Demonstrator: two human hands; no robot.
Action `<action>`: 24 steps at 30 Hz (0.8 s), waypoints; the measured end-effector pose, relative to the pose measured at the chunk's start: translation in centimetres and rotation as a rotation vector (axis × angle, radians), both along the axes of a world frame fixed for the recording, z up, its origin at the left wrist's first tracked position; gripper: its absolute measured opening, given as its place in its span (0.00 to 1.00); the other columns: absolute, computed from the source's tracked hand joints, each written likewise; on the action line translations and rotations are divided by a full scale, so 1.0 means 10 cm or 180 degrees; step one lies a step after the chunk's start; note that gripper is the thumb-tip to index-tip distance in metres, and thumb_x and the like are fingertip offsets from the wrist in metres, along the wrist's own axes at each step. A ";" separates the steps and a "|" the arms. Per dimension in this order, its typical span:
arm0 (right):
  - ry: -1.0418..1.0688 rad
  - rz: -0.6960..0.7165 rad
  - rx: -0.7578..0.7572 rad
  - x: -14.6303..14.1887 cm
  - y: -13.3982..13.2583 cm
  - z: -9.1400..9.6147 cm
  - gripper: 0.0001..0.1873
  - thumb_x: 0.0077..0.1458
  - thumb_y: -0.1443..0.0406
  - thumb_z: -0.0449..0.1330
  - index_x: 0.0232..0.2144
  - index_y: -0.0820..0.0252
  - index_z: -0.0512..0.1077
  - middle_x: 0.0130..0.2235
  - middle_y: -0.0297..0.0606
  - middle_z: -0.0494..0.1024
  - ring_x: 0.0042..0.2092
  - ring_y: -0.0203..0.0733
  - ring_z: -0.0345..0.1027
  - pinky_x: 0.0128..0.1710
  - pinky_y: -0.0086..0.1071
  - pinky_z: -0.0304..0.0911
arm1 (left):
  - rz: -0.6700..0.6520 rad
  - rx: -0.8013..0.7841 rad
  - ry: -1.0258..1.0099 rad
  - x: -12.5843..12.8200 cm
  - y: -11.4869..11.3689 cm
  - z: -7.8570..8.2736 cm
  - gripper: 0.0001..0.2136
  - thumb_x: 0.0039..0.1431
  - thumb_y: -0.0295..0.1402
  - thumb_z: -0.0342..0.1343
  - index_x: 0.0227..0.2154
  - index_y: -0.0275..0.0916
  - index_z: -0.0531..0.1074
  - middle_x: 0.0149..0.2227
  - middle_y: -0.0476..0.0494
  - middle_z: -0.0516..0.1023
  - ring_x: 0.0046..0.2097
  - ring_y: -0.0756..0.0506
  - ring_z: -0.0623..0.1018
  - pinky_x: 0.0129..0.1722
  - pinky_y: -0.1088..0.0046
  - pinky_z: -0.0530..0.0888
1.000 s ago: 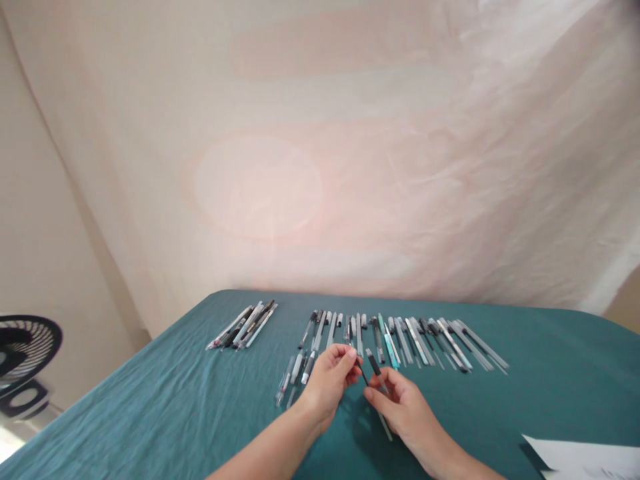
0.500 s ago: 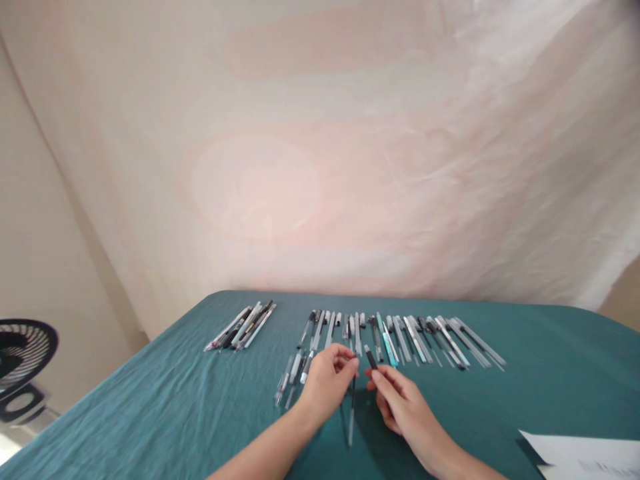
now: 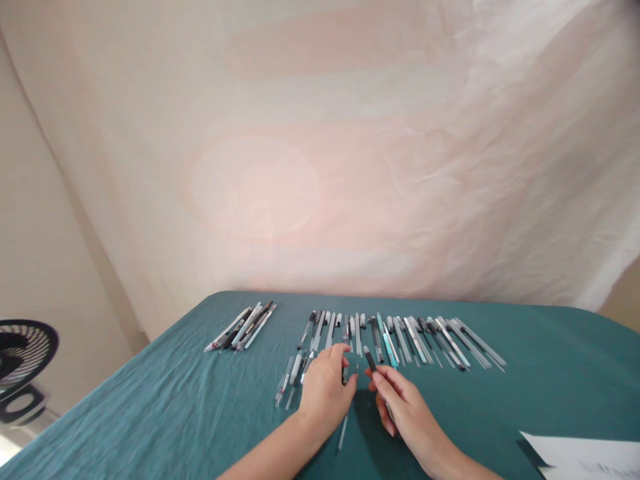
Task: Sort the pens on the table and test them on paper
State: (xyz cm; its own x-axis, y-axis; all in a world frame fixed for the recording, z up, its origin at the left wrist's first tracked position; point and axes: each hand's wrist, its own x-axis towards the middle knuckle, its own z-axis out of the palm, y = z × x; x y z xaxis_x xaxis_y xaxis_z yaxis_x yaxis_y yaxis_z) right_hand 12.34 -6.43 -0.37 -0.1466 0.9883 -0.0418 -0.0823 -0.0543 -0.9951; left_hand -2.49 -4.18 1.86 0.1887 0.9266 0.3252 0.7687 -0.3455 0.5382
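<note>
My left hand [image 3: 327,383] is low over the table, its thumb and fingertips apart. A thin pen refill [image 3: 343,432] passes under its thumb, the pale lower end showing below the hand and the fine tip just beyond the thumb; its middle is hidden. My right hand [image 3: 403,403] pinches a pen [image 3: 370,361] between thumb and forefinger. The pen's black front part with a small pale end points up and away, and its rear runs into the palm, mostly covered. Beyond both hands lies a row of pens [image 3: 415,339], several clear or grey, one turquoise.
A bundle of pens [image 3: 243,328] lies at the back left. A few clear pens [image 3: 287,380] rest left of my left hand. White paper [image 3: 585,457] lies at the near right on the green cloth [image 3: 150,400]. A black fan [image 3: 25,363] stands at the far left.
My left hand has lowered and its thumb and fingers have parted from their pinch on the refill. The refill has tilted, its lower end shifting left. My right hand stays nearly still with the pen.
</note>
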 end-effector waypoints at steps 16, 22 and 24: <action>-0.0308 -0.0225 0.0250 0.03 0.08 -0.05 0.14 0.47 0.56 0.56 0.34 0.57 0.62 0.24 0.29 0.64 0.23 0.36 0.63 0.18 0.27 0.59 | 0.0197 0.0084 0.0866 0.00 -0.02 0.08 0.17 0.45 0.32 0.55 0.40 0.44 0.64 0.42 0.45 0.65 0.46 0.41 0.63 0.45 0.63 0.58; -0.1385 -0.0148 0.0817 0.06 0.13 -0.04 0.08 0.49 0.62 0.53 0.22 0.58 0.62 0.19 0.27 0.62 0.22 0.33 0.58 0.23 0.26 0.53 | 0.0225 0.0233 0.0803 -0.02 -0.01 0.05 0.15 0.47 0.33 0.54 0.40 0.43 0.64 0.41 0.45 0.66 0.45 0.41 0.63 0.45 0.63 0.58; -0.1694 -0.0053 0.0891 0.05 0.14 -0.03 0.07 0.50 0.63 0.52 0.23 0.57 0.62 0.18 0.28 0.64 0.21 0.34 0.59 0.22 0.26 0.51 | 0.0232 0.0295 0.0756 -0.03 0.00 0.05 0.13 0.50 0.33 0.52 0.40 0.43 0.64 0.41 0.45 0.66 0.45 0.42 0.64 0.44 0.64 0.58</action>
State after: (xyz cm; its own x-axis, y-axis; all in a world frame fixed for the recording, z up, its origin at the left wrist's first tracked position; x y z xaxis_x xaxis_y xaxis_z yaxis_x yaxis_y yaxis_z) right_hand 12.88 -5.03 -0.68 -0.1613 0.9743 0.1570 0.4326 0.2128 -0.8761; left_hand -2.79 -4.19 2.38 0.2038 0.9089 0.3639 0.8943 -0.3241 0.3084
